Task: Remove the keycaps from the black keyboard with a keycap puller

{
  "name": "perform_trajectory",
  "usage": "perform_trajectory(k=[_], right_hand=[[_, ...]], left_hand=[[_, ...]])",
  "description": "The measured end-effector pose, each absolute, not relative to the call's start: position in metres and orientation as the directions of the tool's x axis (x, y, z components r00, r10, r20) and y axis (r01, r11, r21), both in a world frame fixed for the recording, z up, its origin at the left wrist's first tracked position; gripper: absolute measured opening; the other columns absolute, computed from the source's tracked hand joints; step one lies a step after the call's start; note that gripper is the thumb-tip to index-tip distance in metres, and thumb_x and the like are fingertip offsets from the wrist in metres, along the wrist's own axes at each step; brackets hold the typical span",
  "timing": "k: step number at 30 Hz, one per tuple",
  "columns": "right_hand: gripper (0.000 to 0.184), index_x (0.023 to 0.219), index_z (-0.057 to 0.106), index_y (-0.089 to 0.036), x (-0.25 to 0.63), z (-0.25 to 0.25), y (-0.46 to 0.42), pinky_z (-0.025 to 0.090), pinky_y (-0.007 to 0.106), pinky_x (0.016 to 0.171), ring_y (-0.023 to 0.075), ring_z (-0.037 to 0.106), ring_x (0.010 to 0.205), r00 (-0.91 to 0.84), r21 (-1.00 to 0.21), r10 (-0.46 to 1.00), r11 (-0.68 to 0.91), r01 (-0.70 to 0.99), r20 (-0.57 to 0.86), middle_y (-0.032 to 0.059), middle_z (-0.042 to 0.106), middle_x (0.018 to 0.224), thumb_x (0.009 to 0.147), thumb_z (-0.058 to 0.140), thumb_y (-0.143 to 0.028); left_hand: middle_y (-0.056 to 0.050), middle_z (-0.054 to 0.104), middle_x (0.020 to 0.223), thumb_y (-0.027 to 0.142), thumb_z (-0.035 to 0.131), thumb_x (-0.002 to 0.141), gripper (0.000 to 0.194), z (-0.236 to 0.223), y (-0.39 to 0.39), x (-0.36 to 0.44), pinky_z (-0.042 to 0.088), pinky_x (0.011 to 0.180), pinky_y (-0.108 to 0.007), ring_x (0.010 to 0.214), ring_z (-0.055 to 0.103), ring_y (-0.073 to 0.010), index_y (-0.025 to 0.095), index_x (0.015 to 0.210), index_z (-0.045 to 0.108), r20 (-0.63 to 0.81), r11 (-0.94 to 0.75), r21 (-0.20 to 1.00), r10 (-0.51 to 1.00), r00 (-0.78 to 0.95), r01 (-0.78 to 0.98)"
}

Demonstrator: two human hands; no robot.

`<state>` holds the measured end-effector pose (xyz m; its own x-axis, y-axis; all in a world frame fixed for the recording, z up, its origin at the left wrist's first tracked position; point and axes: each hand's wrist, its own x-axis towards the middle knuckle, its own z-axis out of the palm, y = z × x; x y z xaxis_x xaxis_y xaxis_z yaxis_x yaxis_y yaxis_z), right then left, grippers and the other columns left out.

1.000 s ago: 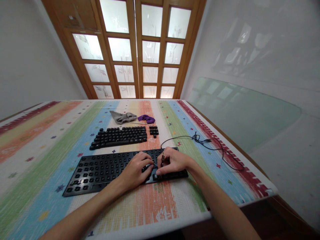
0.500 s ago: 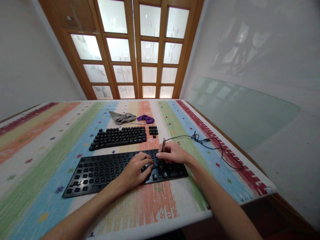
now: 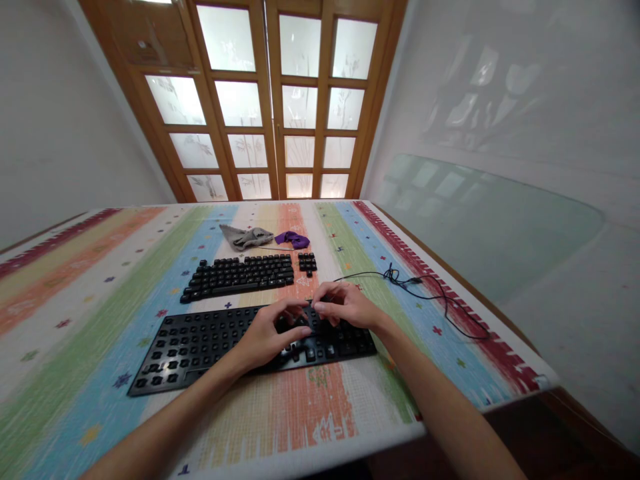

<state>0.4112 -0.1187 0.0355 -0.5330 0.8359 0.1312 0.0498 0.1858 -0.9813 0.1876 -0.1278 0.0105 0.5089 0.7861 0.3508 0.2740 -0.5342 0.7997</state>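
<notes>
A black keyboard (image 3: 200, 343) lies across the table, its left part bare of keycaps with the switch stems showing. Over its right part hovers my left hand (image 3: 270, 333), thumb and fingers curved and spread apart, with a dark gap between them. My right hand (image 3: 345, 307) is just beside it, fingers curled together above the keyboard's right end. What those right fingers hold is hidden from view. Some keys near the front edge at the right still carry keycaps (image 3: 320, 352).
Removed keycaps (image 3: 240, 275) stand in keyboard-like rows behind the keyboard, with a small group (image 3: 307, 262) to their right. Farther back lie a grey cloth (image 3: 245, 236) and a purple cloth (image 3: 294, 240). A black cable (image 3: 400, 279) trails right over the striped tablecloth (image 3: 80, 347).
My left hand has lifted a little and its thumb and fingers have parted. The thin upright tool seen in my right hand no longer shows; that hand has turned, its fingers curling toward the left.
</notes>
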Motion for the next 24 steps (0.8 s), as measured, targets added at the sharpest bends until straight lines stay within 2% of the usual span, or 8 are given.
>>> perform_trajectory(k=[4, 9, 13, 17, 20, 24], right_hand=[[0.035, 0.084, 0.061, -0.016, 0.412, 0.034, -0.117, 0.039, 0.019, 0.044, 0.0062, 0.049, 0.044, -0.508, -0.981, 0.850, 0.189, 0.047, 0.139, -0.0046, 0.056, 0.061, 0.080, 0.071, -0.049], [0.035, 0.085, 0.060, -0.016, 0.410, 0.031, -0.115, 0.038, 0.019, 0.044, 0.0065, 0.049, 0.044, -0.443, -0.974, 0.882, 0.213, 0.078, 0.158, -0.0042, 0.057, 0.062, 0.080, 0.071, -0.049], [0.034, 0.086, 0.058, -0.017, 0.407, 0.029, -0.113, 0.038, 0.019, 0.043, 0.0074, 0.050, 0.043, -0.357, -0.965, 0.919, 0.228, 0.130, 0.169, -0.0047, 0.057, 0.060, 0.081, 0.069, -0.049], [0.033, 0.081, 0.056, -0.018, 0.409, 0.029, -0.107, 0.037, 0.021, 0.041, 0.0091, 0.049, 0.040, -0.080, -0.956, 0.971, 0.236, 0.176, 0.225, -0.0050, 0.054, 0.055, 0.081, 0.065, -0.049], [0.033, 0.080, 0.055, -0.018, 0.415, 0.031, -0.102, 0.037, 0.022, 0.039, 0.0098, 0.048, 0.039, 0.146, -0.961, 0.956, 0.235, 0.143, 0.256, -0.0047, 0.053, 0.054, 0.078, 0.065, -0.050], [0.030, 0.080, 0.055, -0.018, 0.421, 0.033, -0.099, 0.037, 0.021, 0.039, 0.0092, 0.048, 0.038, 0.279, -0.956, 0.915, 0.264, 0.128, 0.290, -0.0051, 0.053, 0.054, 0.078, 0.064, -0.047]], left_hand=[[-0.003, 0.075, 0.090, 0.031, 0.073, 0.083, 0.026, 0.012, -0.125, 0.185, 0.056, 0.071, -0.029, 0.076, 0.068, -0.0163, 0.019, 0.106, 0.069, 0.356, -0.557, 0.774, 0.775, 0.523, 0.300], [-0.005, 0.076, 0.097, 0.030, 0.068, 0.088, 0.020, 0.010, -0.119, 0.182, 0.058, 0.082, -0.035, 0.085, 0.071, -0.0189, 0.019, 0.104, 0.070, 0.451, -0.665, 0.651, 0.726, 0.519, 0.365], [-0.004, 0.075, 0.098, 0.027, 0.064, 0.091, 0.015, 0.012, -0.110, 0.185, 0.057, 0.084, -0.035, 0.089, 0.070, -0.0192, 0.020, 0.103, 0.069, 0.488, -0.730, 0.570, 0.670, 0.559, 0.377], [-0.004, 0.072, 0.099, 0.025, 0.061, 0.092, 0.015, 0.017, -0.097, 0.191, 0.056, 0.083, -0.033, 0.087, 0.067, -0.0178, 0.020, 0.105, 0.067, 0.523, -0.745, 0.532, 0.662, 0.537, 0.402], [-0.006, 0.067, 0.101, 0.020, 0.063, 0.089, 0.009, 0.017, -0.082, 0.201, 0.053, 0.089, -0.037, 0.098, 0.062, -0.0210, 0.020, 0.097, 0.068, 0.550, -0.787, 0.438, 0.617, 0.563, 0.436], [-0.006, 0.063, 0.092, 0.013, 0.064, 0.084, 0.011, 0.008, -0.059, 0.218, 0.052, 0.085, -0.037, 0.093, 0.058, -0.0216, 0.019, 0.091, 0.071, 0.475, -0.775, 0.366, 0.631, 0.613, 0.515]])
